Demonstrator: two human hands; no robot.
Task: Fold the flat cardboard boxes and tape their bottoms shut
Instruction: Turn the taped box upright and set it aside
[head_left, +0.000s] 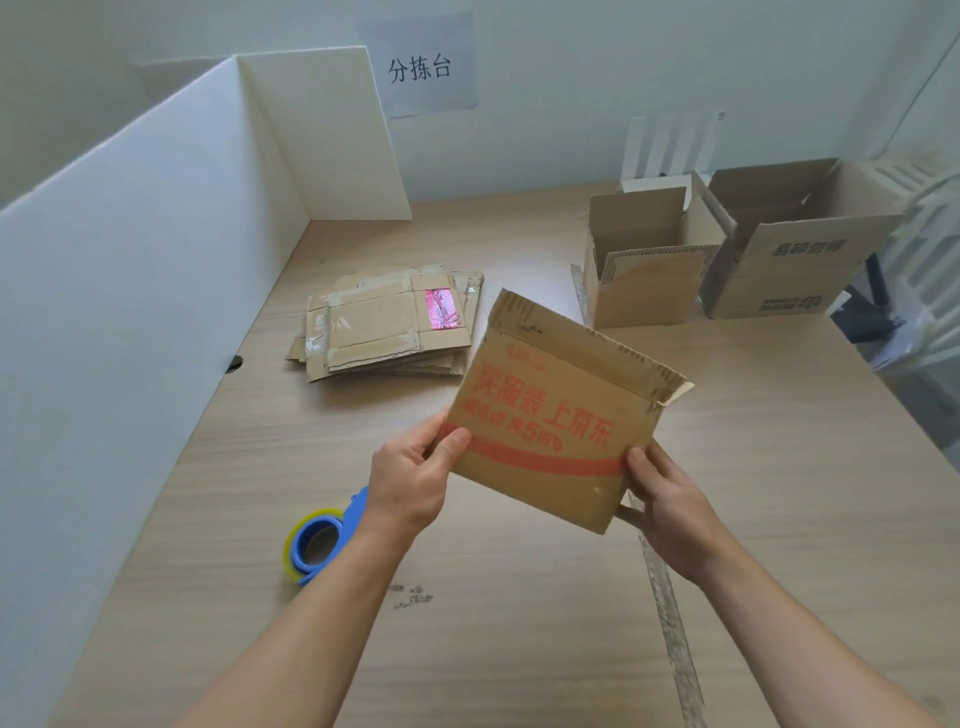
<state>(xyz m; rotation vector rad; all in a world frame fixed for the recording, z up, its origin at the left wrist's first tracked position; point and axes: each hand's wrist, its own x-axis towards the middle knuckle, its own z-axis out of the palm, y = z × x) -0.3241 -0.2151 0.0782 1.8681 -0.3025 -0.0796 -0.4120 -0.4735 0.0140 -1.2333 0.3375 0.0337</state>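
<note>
A flat cardboard box with red printing is held tilted above the table's middle. My left hand pinches its lower left edge, thumb on the printed face. My right hand grips its lower right corner, fingers behind the board. A strip of clear tape hangs from the box's right corner toward the near table edge. A blue tape dispenser with a yellowish roll lies on the table just left of my left wrist. A stack of flat boxes lies further back.
Two folded, open-topped boxes stand at the back right: a smaller one and a larger one. A white partition walls off the left side. The wooden table extends toward me. Dark objects sit past the right edge.
</note>
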